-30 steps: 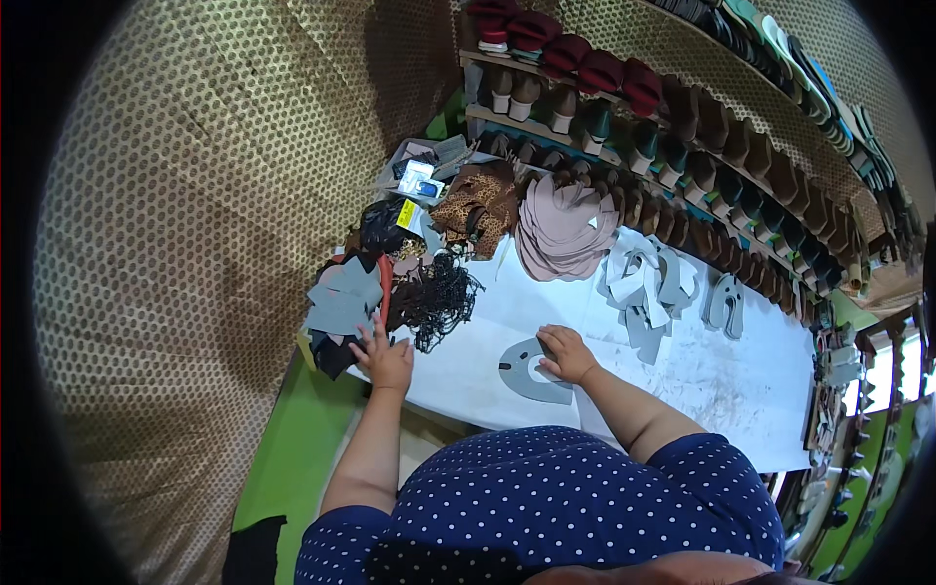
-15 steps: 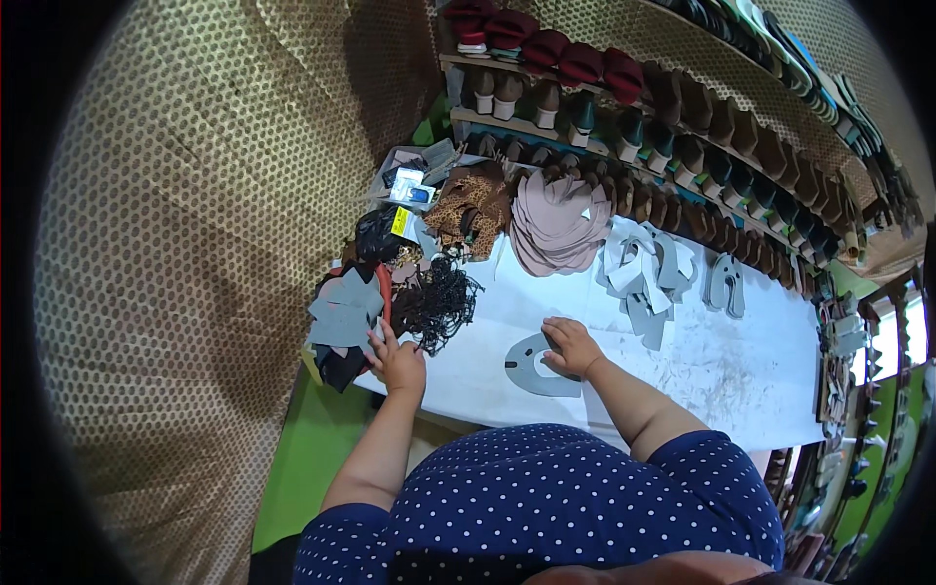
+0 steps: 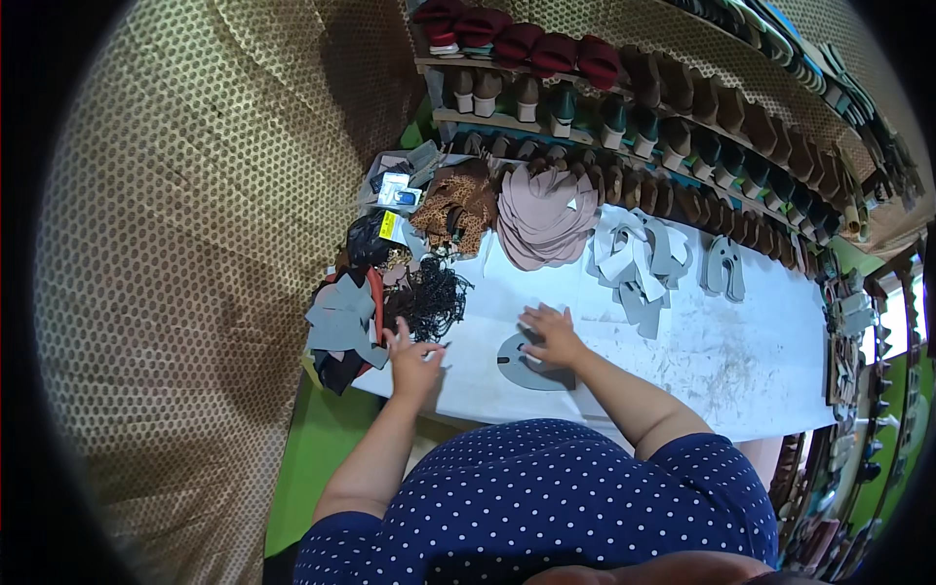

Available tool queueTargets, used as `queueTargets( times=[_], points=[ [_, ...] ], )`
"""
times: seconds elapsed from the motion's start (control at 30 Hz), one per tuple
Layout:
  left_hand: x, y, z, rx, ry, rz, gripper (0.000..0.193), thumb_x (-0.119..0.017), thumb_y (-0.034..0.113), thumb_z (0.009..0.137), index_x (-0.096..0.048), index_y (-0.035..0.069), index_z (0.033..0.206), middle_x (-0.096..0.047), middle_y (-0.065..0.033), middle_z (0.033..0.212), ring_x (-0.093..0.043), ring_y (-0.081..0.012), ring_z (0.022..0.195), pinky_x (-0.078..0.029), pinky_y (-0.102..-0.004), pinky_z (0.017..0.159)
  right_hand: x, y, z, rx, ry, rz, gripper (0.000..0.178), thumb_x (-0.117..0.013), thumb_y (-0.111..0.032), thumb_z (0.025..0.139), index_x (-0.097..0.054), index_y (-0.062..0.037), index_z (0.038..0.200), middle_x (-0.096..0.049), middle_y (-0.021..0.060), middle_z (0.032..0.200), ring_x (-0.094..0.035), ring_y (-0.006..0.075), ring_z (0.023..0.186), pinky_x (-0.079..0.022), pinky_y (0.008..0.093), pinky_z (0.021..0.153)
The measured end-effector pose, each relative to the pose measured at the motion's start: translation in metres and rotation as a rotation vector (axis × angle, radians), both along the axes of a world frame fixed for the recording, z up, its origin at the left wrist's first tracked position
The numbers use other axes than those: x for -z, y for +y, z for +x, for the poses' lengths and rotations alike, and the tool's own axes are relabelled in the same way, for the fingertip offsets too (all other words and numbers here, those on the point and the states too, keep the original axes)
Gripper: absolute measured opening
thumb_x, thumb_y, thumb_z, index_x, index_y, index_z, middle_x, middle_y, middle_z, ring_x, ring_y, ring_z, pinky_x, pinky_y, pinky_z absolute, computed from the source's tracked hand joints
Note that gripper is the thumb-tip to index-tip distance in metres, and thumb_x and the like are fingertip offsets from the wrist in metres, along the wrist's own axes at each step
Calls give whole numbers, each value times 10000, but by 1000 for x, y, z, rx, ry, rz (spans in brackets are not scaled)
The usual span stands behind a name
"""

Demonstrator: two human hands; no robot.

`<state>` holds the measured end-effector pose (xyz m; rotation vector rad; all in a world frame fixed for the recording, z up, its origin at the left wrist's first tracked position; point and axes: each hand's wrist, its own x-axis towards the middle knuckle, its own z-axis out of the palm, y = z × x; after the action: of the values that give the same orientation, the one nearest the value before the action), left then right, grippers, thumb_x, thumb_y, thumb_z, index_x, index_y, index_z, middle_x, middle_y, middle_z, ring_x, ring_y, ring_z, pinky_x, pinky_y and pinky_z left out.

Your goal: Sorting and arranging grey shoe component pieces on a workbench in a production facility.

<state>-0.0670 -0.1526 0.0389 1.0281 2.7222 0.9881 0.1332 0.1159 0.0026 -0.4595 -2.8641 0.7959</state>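
A grey horseshoe-shaped cut piece [image 3: 515, 370] with a small dark slot lies flat near the front edge of the table. Across its far and right part rests my right hand [image 3: 556, 339], fingers spread, hiding some of it. My left hand [image 3: 415, 372] is to the left of that piece, over the table by the pile of scraps. Its thumb and a finger pinch a small dark bit [image 3: 446, 345], too small to name, while another finger points up. Grey scraps [image 3: 343, 314] and a tangle of black braided cords [image 3: 433, 300] lie just beyond my left hand.
Behind are a leopard-print bundle [image 3: 458, 200], a stack of pinkish cut pieces [image 3: 541, 224], white and grey cut pieces [image 3: 639, 258], and grey horseshoe pieces [image 3: 722, 268]. Shelves of shoes [image 3: 614, 122] line the back. A patterned curtain [image 3: 185, 244] hangs at left.
My left hand has moved right, away from the grey scraps, and now pinches a small dark bit. My right hand's fingers have spread over the horseshoe piece. The view has shifted slightly.
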Motion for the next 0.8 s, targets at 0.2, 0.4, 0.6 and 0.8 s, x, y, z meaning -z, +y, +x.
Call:
queueTargets(
  times=[0.2,0.4,0.6,0.8],
  points=[
    [5,41,49,180,-267,76,131,-833,251,790,-818,215,915,-276,-297,1599,-143,-555,1492,-251,-518,1201,-30,-48,-14,-74,6,-342,434,-733,-420,851,-725,-213,1233,-698,99,1214,-600,318,1192,-291,658,1113],
    [20,56,62,389,-243,-180,441,-792,324,833,-718,207,1252,-115,-277,1656,-35,-527,1519,-202,-541,1208,-10,-42,3,104,-10,-581,255,-698,-358,885,-810,-145,967,-723,111,785,-678,298,805,-482,456,861],
    [16,53,65,664,-116,-719,1025,-629,573,883,-97,112,1627,36,-221,1684,58,-454,1543,-29,-663,1183,0,-26,14,106,174,89,166,-717,-311,832,-799,-222,946,-730,-15,814,-640,214,827,-436,472,986],
    [26,55,67,693,-96,-795,1045,-587,615,894,-45,107,1629,44,-183,1693,83,-409,1552,13,-635,1195,23,-39,27,-206,298,363,188,-718,-255,823,-769,-246,1004,-712,-89,912,-610,142,895,-388,551,1047]
  ],
)
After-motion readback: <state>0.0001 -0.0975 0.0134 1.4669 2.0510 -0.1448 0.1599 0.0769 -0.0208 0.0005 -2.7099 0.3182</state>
